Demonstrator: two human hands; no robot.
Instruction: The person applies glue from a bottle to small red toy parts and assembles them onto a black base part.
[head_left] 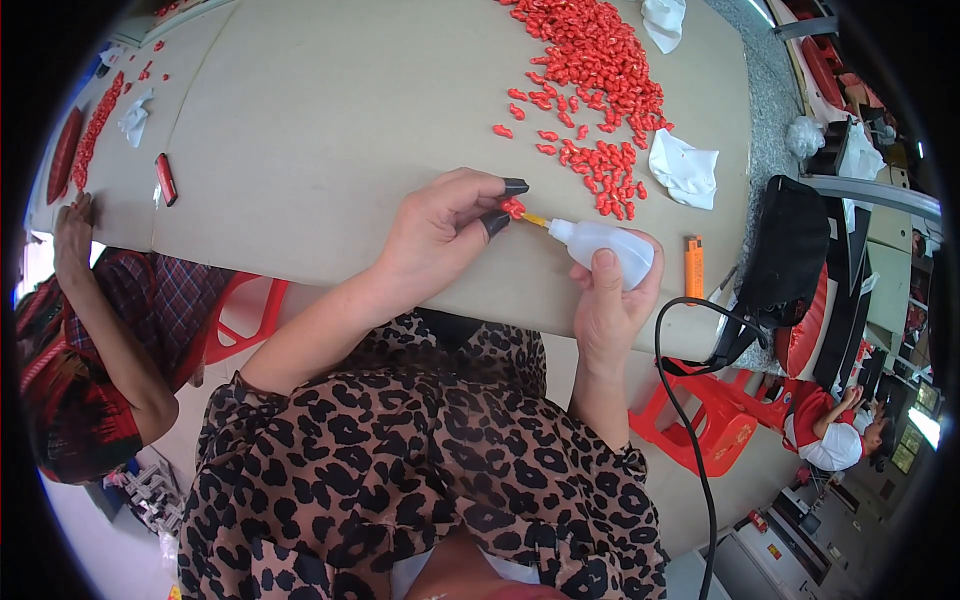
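Note:
Between the black-covered thumb and finger of my left hand (440, 228) is a small red molded piece (513, 207), pinched above the table near its front edge. My right hand (615, 305) is wrapped round a white translucent squeeze bottle (608, 250), tilted to the left. The bottle's thin yellow nozzle (537, 220) points at the red piece and meets or nearly meets it; the exact contact is too small to make out. Beyond my hands lies a big heap of similar red pieces (590, 55), with a looser group (607, 175) nearer to me.
An orange lighter (693, 268) and a crumpled white cloth (683, 168) lie right of my hands. A black bag (785, 250) sits at the right edge, and a black cable (680, 400) hangs nearby. At the left, another person's hand (73, 235) is beside a row of red pieces.

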